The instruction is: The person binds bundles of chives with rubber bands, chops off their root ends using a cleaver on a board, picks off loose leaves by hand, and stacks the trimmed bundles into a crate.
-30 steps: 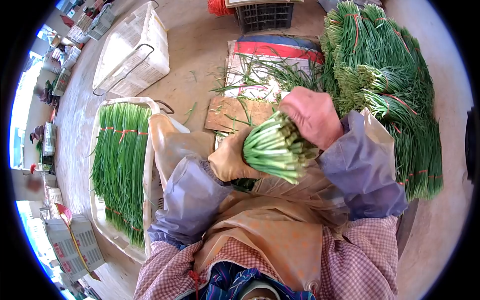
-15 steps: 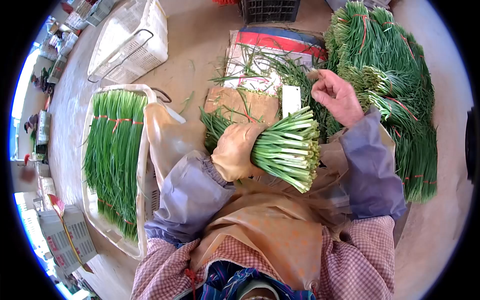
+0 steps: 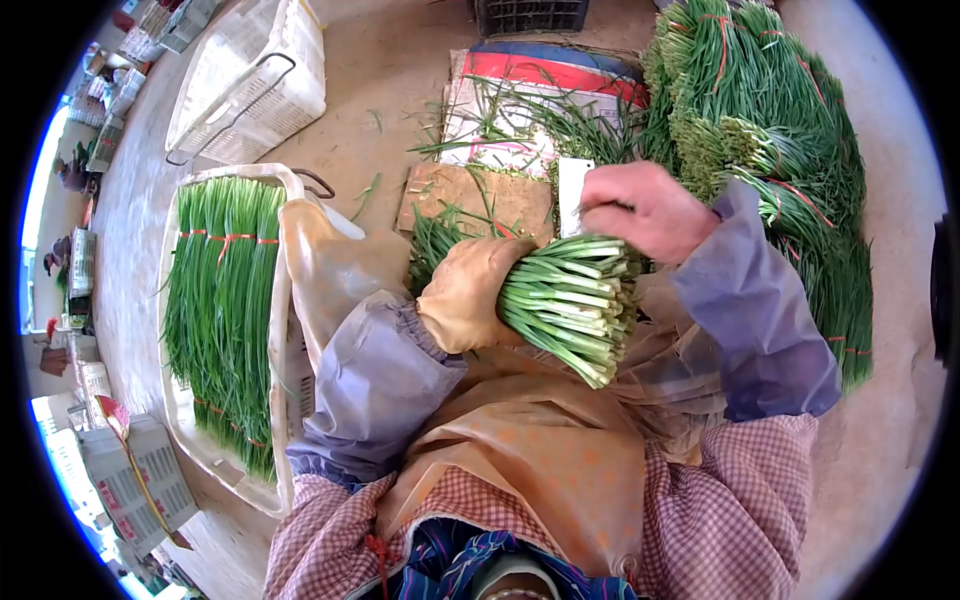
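Note:
My left hand (image 3: 468, 293), in a tan glove, is wrapped round a bunch of garlic chives (image 3: 565, 305). Its pale cut ends fan out to the right; the green leaves emerge behind the glove. Bare and slightly blurred, my right hand (image 3: 650, 208) hovers over the upper edge of those stem ends with its fingers curled in. Whatever it may hold is hidden. Just beyond its fingertips is a white rectangular plate (image 3: 572, 195), beside a wooden board (image 3: 480, 192) with loose leaves on it.
On the left, a white crate (image 3: 285, 400) holds chive bundles (image 3: 225, 320) tied with red bands. Another white crate (image 3: 250, 90) stands behind it. Tied chives (image 3: 770, 130) are heaped at right. Leaf scraps litter a printed sheet (image 3: 500, 120). A black crate (image 3: 530, 15) is at the back.
My right hand has come down and left, from beside the heap to the stem ends, turning its back upward. My left hand keeps its hold on the bunch.

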Available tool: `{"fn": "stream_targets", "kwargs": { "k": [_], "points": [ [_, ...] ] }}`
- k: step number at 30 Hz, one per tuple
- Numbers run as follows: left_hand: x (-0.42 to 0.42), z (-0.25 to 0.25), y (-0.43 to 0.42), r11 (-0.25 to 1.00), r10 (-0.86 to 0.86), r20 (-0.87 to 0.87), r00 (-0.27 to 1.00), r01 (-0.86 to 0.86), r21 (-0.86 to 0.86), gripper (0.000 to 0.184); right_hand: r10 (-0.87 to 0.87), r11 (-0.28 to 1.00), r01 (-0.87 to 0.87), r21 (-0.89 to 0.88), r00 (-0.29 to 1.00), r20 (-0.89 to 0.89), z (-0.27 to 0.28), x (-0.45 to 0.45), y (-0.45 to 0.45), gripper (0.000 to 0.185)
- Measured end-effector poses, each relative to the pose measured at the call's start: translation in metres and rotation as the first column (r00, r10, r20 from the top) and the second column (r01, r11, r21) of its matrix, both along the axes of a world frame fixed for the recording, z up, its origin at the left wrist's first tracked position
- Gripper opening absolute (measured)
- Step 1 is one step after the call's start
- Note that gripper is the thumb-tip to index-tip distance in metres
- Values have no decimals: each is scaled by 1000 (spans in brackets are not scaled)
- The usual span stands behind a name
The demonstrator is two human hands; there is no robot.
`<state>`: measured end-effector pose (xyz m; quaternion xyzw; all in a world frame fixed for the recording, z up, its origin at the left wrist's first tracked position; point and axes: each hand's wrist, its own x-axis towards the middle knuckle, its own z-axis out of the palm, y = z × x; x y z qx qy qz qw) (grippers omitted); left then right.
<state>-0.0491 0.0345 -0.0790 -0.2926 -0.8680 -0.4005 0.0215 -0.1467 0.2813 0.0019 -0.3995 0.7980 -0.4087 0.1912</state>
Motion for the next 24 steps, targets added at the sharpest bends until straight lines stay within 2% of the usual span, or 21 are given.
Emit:
{"fn": "stream_targets", "kwargs": {
  "k": [1,2,3,4,5,8,9,10,11,12,13,14,15,16,18,21,23,24],
  "points": [
    [0,-4,-1,999,-6,-6,1000,7,38,82,-77,995,81,-55,994,83,5,2,6,13],
    [0,-4,-1,999,-5,23,1000,4,38,83,-75,966,123,-228,975,208,15,1,18,12],
    [0,-3,-1,999,-3,53,999,1,39,84,-114,841,229,-490,960,254,10,-1,29,16],
    [0,-1,-2,999,0,80,997,-3,38,86,-9,649,382,-658,869,495,19,-6,43,19],
    [-2,3,-2,1000,-21,158,987,19,18,87,166,392,538,-746,756,633,29,-11,57,22],
    [-1,7,-1,976,-34,423,905,-62,211,87,362,123,298,-947,875,322,16,-34,114,23],
    [1,9,-2,931,-114,526,843,-93,352,88,-11,436,416,-798,889,457,-12,-38,122,23],
    [3,10,-3,867,-207,604,769,-142,478,89,-325,715,437,-546,899,295,-50,-39,113,21],
    [4,11,-4,784,-310,655,689,-204,586,90,-480,853,519,48,818,-316,-87,-40,103,20],
    [2,12,-5,684,-420,675,607,-277,675,91,-269,717,578,390,745,-611,-125,-41,93,19],
    [-1,11,-6,569,-532,666,523,-362,738,93,-8,623,475,622,799,-602,-130,-31,61,20],
    [-4,8,-6,674,-460,657,597,-247,696,94,-348,789,492,367,851,-393,-143,-21,43,12],
    [-7,9,-11,755,-418,637,648,-143,640,97,-469,865,475,163,880,-75,-171,-22,24,16],
    [-10,11,-17,826,-379,609,697,-42,563,101,-476,878,478,21,870,127,-177,-17,1,17],
    [-10,11,-28,889,-288,456,842,58,455,106,-387,878,455,-148,858,338,-170,-1,-43,19],
    [-11,0,-27,735,-325,361,874,-7,678,109,-252,843,457,-283,801,543,-160,28,-85,23],
    [-12,-14,-27,535,-370,399,839,-158,830,101,-184,802,497,-331,733,655,-152,47,-95,26],
    [-12,-7,-36,567,-393,451,801,-176,805,95,-161,786,517,-337,699,696,-148,55,-94,28]
  ]
}}
